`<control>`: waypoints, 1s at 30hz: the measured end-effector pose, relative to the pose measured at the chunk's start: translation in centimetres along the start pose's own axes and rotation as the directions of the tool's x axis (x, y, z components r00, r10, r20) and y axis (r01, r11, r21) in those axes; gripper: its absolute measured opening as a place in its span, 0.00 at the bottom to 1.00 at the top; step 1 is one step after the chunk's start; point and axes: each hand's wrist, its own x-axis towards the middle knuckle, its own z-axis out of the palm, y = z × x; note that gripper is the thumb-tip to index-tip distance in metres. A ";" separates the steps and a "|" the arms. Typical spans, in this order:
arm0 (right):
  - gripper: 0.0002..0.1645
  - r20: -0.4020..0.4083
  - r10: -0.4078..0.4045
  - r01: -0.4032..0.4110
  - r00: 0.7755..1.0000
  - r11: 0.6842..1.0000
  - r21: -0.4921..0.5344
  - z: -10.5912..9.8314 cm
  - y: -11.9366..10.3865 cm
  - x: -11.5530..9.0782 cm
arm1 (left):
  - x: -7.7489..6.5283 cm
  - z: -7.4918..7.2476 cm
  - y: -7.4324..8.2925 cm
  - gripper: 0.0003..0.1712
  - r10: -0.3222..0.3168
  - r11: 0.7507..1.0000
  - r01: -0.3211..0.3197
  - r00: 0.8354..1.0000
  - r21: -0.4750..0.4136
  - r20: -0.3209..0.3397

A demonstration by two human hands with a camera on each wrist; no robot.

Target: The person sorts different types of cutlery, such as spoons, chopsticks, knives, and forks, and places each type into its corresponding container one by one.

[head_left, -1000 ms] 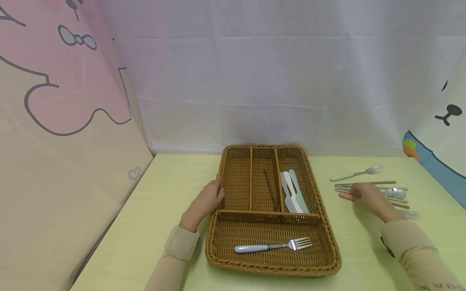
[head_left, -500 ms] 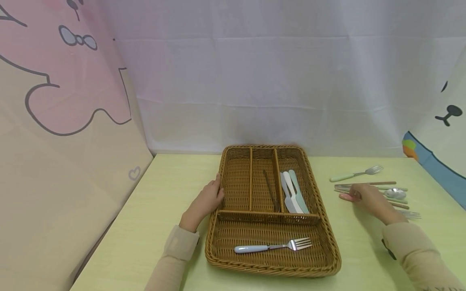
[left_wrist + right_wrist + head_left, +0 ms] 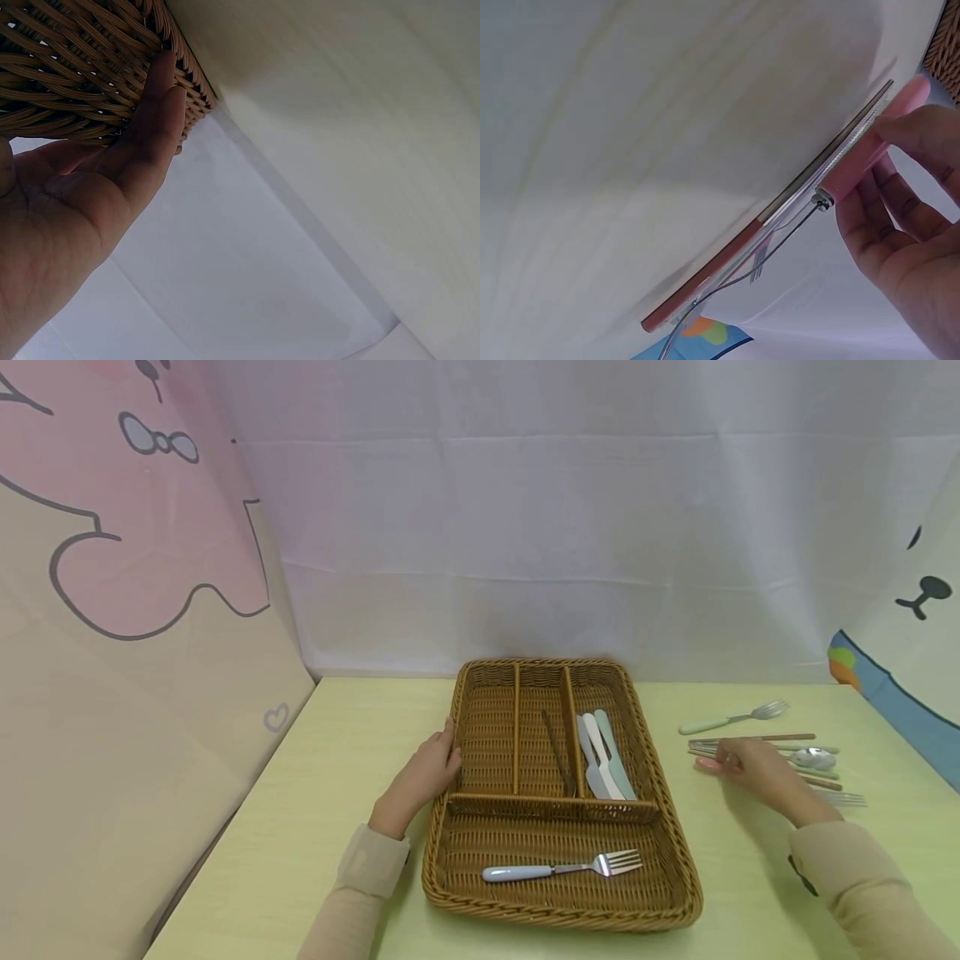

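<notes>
The left hand [image 3: 79, 199] holds the left side of the basket [image 3: 555, 806], its fingers along the outer wall. In the basket's front compartment lies a blue-handled fork [image 3: 562, 867], tines to the right; behind it, a brown utensil [image 3: 557, 747] leans in the middle compartment and three knives [image 3: 604, 758] lie in the right one. Well to the right, over the table [image 3: 738, 868], the right hand [image 3: 761, 774] pinches a pink handle [image 3: 851, 166] between thumb and fingers, just beside several chopsticks [image 3: 787, 737]. A green-handled fork [image 3: 708, 725] lies beyond. Farther right show a spoon's bowl [image 3: 813, 759] and another fork's tines [image 3: 842, 799]; I cannot tell which of them belongs to the pink handle.
</notes>
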 end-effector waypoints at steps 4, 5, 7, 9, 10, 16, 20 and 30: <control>0.06 0.009 -0.001 0.001 1.000 1.000 -0.005 -0.3 -0.4 0.1 | -0.1 0.0 0.0 0.34 0.000 1.000 0.000 1.000 -0.003 -0.001; 0.07 0.011 -0.001 0.001 1.000 1.000 -0.009 -0.4 -0.6 0.1 | -0.1 -0.1 0.0 0.34 -0.002 1.000 0.002 1.000 -0.003 0.000; 0.09 0.009 -0.001 0.001 1.000 1.000 -0.019 -0.6 -0.9 0.2 | -0.1 0.0 0.0 0.34 -0.004 1.000 0.004 1.000 -0.001 -0.001; 0.10 0.008 0.005 -0.004 1.000 1.000 -0.023 -0.8 -1.3 0.2 | -0.1 0.0 0.0 0.34 -0.004 1.000 0.004 1.000 0.002 -0.001; 0.11 0.007 0.006 -0.006 1.000 1.000 -0.027 -0.8 -1.6 0.3 | -0.1 0.0 0.0 0.33 -0.002 1.000 0.002 1.000 0.003 -0.004; 0.13 -0.024 -0.026 0.024 0.999 0.999 -0.042 -1.2 -3.0 0.4 | 0.0 0.1 -0.1 0.33 0.010 1.000 -0.010 1.000 0.006 -0.012; 0.14 -0.051 -0.071 0.068 0.996 0.996 -0.054 -1.4 -3.9 0.6 | 0.0 0.1 -0.1 0.33 0.011 1.000 -0.011 1.000 0.006 -0.010; 0.15 -0.110 -0.180 0.169 0.978 0.981 -0.096 -1.9 -6.5 1.3 | 0.0 -0.1 0.1 0.34 0.008 1.000 -0.008 1.000 -0.001 -0.005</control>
